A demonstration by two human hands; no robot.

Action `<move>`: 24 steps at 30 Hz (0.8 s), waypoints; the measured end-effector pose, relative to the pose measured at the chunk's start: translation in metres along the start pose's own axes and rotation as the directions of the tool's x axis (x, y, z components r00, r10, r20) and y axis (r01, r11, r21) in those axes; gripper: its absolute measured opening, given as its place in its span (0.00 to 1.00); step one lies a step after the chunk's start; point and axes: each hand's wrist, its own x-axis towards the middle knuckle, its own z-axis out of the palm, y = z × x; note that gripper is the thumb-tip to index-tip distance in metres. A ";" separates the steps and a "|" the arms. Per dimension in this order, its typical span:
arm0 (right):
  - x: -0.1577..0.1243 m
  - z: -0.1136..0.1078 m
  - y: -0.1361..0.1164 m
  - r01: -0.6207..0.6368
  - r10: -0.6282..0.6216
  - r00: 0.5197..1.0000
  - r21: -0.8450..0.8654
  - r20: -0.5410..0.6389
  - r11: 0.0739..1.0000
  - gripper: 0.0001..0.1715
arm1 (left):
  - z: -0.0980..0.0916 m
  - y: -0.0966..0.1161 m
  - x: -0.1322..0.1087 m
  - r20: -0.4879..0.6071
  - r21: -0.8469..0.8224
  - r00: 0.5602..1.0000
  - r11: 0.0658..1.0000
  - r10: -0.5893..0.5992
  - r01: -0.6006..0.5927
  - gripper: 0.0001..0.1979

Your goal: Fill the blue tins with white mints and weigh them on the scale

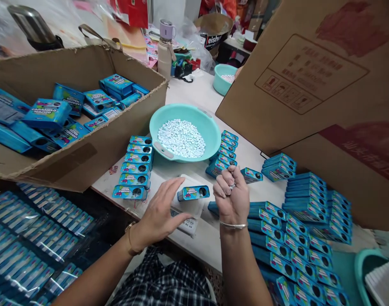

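The small blue box (193,193) at centre reads "CARAMELO MACIZO". The far carton (214,39) shows "eishu", partly cut off. The large right carton (312,112) carries handling symbols and blurred characters.

We are facing a flat white plastic scale (188,224), on which one small blue cardboard box (194,193) is resting. Behind it, a round turquoise plastic basin (212,134) is holding tiny white pellets (181,138). An open brown cardboard carton (86,159) is sitting to our left, stacked blue cardboard boxes (304,204) to our right.
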 end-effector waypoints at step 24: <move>0.004 0.003 0.025 0.163 -0.177 0.983 -0.199 -0.055 0.966 0.12 | 0.021 0.000 0.020 -0.123 -0.138 0.990 0.989 -0.063 0.046 0.34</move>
